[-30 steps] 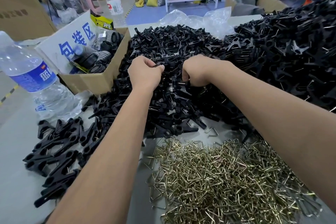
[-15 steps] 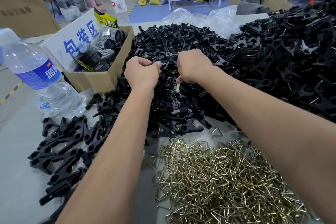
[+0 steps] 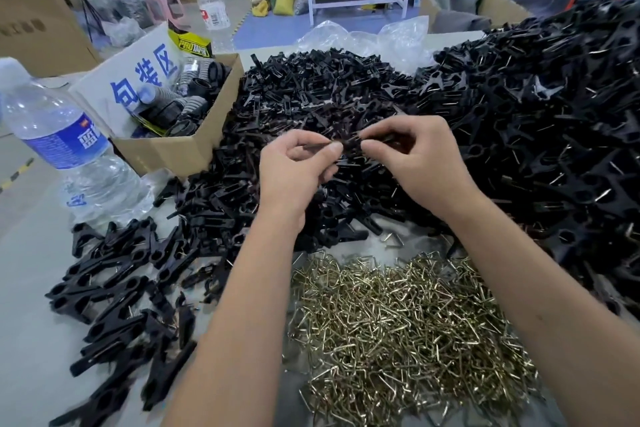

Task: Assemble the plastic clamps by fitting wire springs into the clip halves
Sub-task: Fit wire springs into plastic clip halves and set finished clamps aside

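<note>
Warehouse cartons and racks stand behind the grey table (image 3: 31,288), which carries a heap of black clip halves (image 3: 311,87), a pile of wire springs (image 3: 398,322) nearest me and a row of finished clamps (image 3: 114,270) to my left. Above the heap, my left hand (image 3: 294,170) and right hand (image 3: 419,163) each pinch one end of a black clip piece (image 3: 349,144), both grips closed on it between thumb and fingertips. Judged step: mating the halves; whether a spring is seated I cannot tell, so the next move calls for alignment, then a spring.
</note>
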{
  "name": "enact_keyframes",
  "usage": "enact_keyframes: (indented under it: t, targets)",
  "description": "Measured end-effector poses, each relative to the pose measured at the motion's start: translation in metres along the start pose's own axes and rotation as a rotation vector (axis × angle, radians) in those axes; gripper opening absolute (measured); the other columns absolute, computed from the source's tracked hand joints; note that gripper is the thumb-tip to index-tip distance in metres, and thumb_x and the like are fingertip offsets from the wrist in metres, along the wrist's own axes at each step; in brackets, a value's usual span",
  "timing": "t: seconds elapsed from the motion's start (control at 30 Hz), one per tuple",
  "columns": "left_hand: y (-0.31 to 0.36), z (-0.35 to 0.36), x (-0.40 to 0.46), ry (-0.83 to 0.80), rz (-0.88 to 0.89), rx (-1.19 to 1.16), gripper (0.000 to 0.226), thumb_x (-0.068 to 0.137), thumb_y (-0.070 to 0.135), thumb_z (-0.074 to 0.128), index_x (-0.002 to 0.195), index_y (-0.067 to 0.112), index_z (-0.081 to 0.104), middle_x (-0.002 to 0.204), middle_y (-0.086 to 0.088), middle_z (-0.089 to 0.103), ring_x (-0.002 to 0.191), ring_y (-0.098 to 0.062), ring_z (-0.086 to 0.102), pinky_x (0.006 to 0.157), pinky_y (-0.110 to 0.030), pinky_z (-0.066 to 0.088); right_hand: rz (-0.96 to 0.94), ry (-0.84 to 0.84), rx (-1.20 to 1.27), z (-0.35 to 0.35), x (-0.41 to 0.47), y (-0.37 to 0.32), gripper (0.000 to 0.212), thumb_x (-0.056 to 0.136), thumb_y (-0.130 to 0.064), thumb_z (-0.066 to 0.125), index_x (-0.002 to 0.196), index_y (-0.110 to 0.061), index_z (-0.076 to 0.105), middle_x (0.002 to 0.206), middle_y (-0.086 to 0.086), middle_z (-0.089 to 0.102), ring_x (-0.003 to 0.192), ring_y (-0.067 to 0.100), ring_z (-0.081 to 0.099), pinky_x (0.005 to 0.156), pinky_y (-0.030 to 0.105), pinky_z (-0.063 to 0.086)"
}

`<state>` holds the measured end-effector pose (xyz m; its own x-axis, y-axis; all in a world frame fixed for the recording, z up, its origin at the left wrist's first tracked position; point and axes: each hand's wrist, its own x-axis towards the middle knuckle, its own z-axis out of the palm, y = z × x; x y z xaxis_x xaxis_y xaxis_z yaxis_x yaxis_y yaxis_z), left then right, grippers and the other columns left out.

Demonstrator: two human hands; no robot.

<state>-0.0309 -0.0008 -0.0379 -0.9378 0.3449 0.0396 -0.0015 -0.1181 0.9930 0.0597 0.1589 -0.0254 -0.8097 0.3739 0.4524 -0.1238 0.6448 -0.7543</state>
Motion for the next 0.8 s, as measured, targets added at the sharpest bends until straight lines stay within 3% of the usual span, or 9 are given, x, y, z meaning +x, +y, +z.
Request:
enact_keyframes:
  t: [0.13, 0.2, 0.27, 0.4, 0.47, 0.53, 0.63, 0.7, 0.8]
  targets:
    - [-0.008, 0.003, -0.019, -0.156, 0.083, 0.201, 0.021, 0.091, 0.007, 0.076, 0.103, 0.023, 0.082, 0.08, 0.01, 0.074, 0.077, -0.005, 0.065, 0.074, -0.019, 0.053, 0.13, 0.035, 0.322, -0.007, -0.04, 0.013, 0.009, 0.093, -0.027, 0.078, 0.101, -0.027, 0.081, 0.073, -0.011, 0.073, 0.064, 0.004, 0.064, 0.06, 0.018, 0.05]
    - [-0.012, 0.002, -0.024, -0.231, 0.07, 0.224, 0.025, 0.099, 0.008, 0.067, 0.114, 0.024, 0.079, 0.079, 0.014, 0.071, 0.076, -0.006, 0.06, 0.077, -0.02, 0.052, 0.187, 0.021, 0.409, -0.006, -0.052, 0.018, 0.008, 0.098, -0.027, 0.071, 0.104, -0.027, 0.078, 0.086, -0.003, 0.077, 0.071, 0.013, 0.071, 0.059, 0.024, 0.054]
    - [-0.016, 0.001, -0.029, -0.284, 0.06, 0.223, 0.028, 0.102, 0.008, 0.062, 0.121, 0.023, 0.076, 0.078, 0.013, 0.069, 0.075, -0.006, 0.06, 0.076, -0.019, 0.052, 0.203, -0.008, 0.5, -0.005, -0.058, 0.023, 0.01, 0.104, -0.02, 0.064, 0.111, -0.019, 0.071, 0.097, 0.005, 0.078, 0.078, 0.019, 0.074, 0.062, 0.026, 0.058]
    - [-0.017, -0.002, -0.033, -0.272, 0.11, 0.2, 0.031, 0.1, 0.008, 0.065, 0.127, 0.021, 0.071, 0.083, 0.005, 0.072, 0.075, -0.012, 0.068, 0.075, -0.023, 0.057, 0.2, -0.031, 0.55, -0.002, -0.062, 0.027, 0.01, 0.107, -0.018, 0.056, 0.117, -0.018, 0.056, 0.087, 0.006, 0.072, 0.065, 0.022, 0.063, 0.054, 0.026, 0.051]
    - [-0.016, -0.002, -0.032, -0.145, 0.204, 0.259, 0.028, 0.096, 0.011, 0.072, 0.121, 0.022, 0.069, 0.085, 0.003, 0.074, 0.075, -0.011, 0.072, 0.071, -0.02, 0.057, 0.199, -0.015, 0.515, 0.001, -0.063, 0.028, 0.009, 0.109, -0.019, 0.052, 0.117, -0.021, 0.054, 0.083, 0.002, 0.067, 0.063, 0.019, 0.059, 0.052, 0.023, 0.047]
    - [-0.014, -0.006, -0.029, 0.112, 0.35, 0.422, 0.019, 0.092, 0.014, 0.076, 0.108, 0.022, 0.068, 0.086, 0.008, 0.072, 0.076, -0.005, 0.07, 0.07, -0.016, 0.055, 0.2, -0.016, 0.474, 0.003, -0.064, 0.028, 0.018, 0.11, -0.018, 0.047, 0.125, -0.024, 0.054, 0.084, 0.002, 0.063, 0.065, 0.017, 0.058, 0.055, 0.02, 0.047]
    - [-0.011, -0.015, -0.019, 0.437, 0.4, 0.581, 0.024, 0.091, 0.015, 0.077, 0.114, 0.015, 0.068, 0.105, 0.004, 0.07, 0.095, -0.009, 0.068, 0.094, -0.026, 0.055, 0.188, -0.039, 0.382, 0.006, -0.066, 0.026, 0.038, 0.109, -0.012, 0.047, 0.142, -0.029, 0.05, 0.093, 0.003, 0.065, 0.071, 0.015, 0.061, 0.06, 0.021, 0.049]
    - [-0.009, -0.016, -0.008, 0.491, 0.357, 0.76, 0.048, 0.091, 0.02, 0.078, 0.136, 0.015, 0.06, 0.131, -0.007, 0.059, 0.123, -0.022, 0.056, 0.111, -0.027, 0.039, 0.178, -0.045, 0.341, 0.007, -0.067, 0.026, 0.043, 0.108, -0.01, 0.048, 0.147, -0.029, 0.048, 0.097, 0.001, 0.068, 0.071, 0.015, 0.063, 0.06, 0.022, 0.051]
    - [0.001, -0.008, 0.013, 0.486, 0.454, 1.103, 0.047, 0.088, 0.022, 0.08, 0.132, 0.025, 0.063, 0.133, -0.007, 0.053, 0.128, -0.028, 0.043, 0.102, -0.028, 0.032, 0.172, -0.044, 0.305, 0.009, -0.067, 0.025, 0.043, 0.107, -0.01, 0.052, 0.146, -0.027, 0.047, 0.096, 0.002, 0.072, 0.067, 0.014, 0.065, 0.058, 0.023, 0.052]
